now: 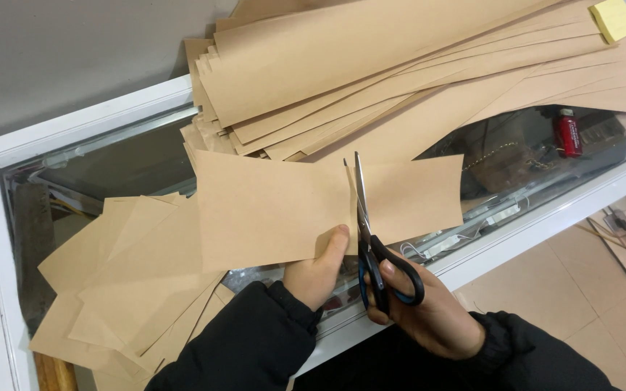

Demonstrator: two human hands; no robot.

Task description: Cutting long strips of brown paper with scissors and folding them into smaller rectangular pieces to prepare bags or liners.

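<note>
The fingers (393, 279) of the right hand (429, 311) are curled through the loops of a pair of black-handled scissors with blue inner rims and steel blades (371, 246), gripping them closed around the handles, while the blades stand partly open and point away from the person, up into a long strip of brown kraft paper (269, 210). The thumb of the left hand (316, 271) presses on top of that strip just left of the scissors, pinching its near edge against the fingers beneath, which are hidden by the paper. A cut runs from the strip's near edge almost to its far edge along the blades, so the strip's shorter part (414, 192) lies to the right of the scissors and the longer part to their left. Both black sleeves (255, 347) come in from below the scissors. The strip is held over a white-framed glass-topped display desk (81, 123). Left of the scissors a heap of short cut brown paper pieces (124, 282) lies fanned on the glass, its nearest sheets tucked under the held strip. Beyond the scissors a large stack of long uncut brown paper strips (400, 65) spreads across the glass, with a yellow sticky-note pad (615, 18) at its far right end. Right of the scissors, under the glass, a small red bottle (566, 134) shows, and farther right a tiled floor (552, 282).
</note>
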